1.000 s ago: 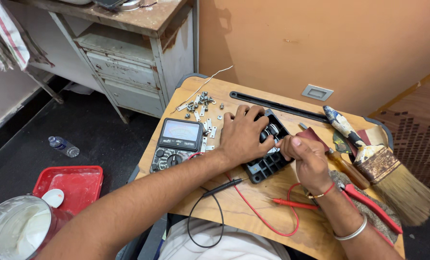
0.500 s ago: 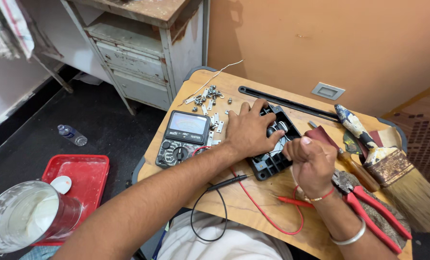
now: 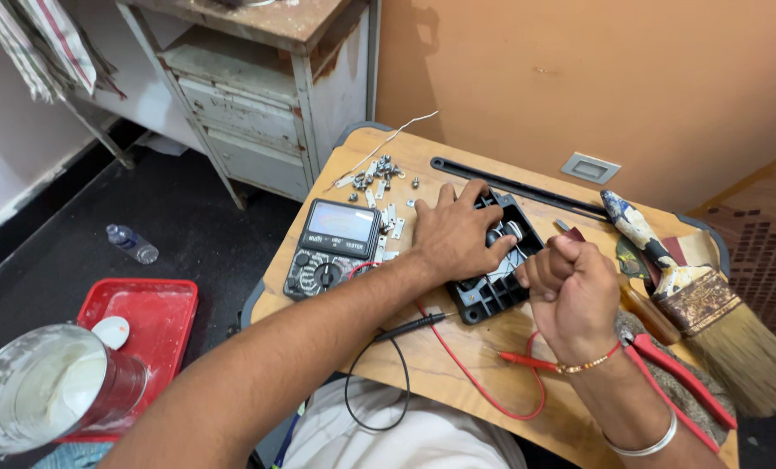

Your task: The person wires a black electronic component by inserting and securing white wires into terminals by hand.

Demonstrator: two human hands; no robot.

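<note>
– From where I stood, nearest to the person lay the red probe [image 3: 527, 360] and the black probe [image 3: 412, 326] on the table [image 3: 423, 365], their leads looping off the near edge. Neither was in use.

– And the hands?

– The right hand [image 3: 572, 293] was curled into a tight fist just right of the black plastic housing [image 3: 495, 269]. Whether that grip had anything pinched inside, I couldn't tell; the fingers hid it. The left hand [image 3: 457, 234] lay spread flat on top of the housing, fingers splayed, pressing it down rather than closing around it.

– Where did the housing sit?

– Mid-table, between the multimeter [image 3: 329, 247] on the left and the red-handled pliers [image 3: 679, 378] and paintbrush [image 3: 705, 300] on the right.

– How would you have judged the work?

– The flat palm looked sensible to me: it kept the housing from skating on the smooth wood. I'd have wanted the fist working close to the open ribbed side, with small turns and no levering, since thin plastic ribs would likely crack.

– Anything farther off?

– The small metal screws and clips [image 3: 378, 174] were scattered at the far left of the table. I'd have kept an elbow clear of them. Beyond lay a long black strip [image 3: 518, 184] near the wall.
</note>
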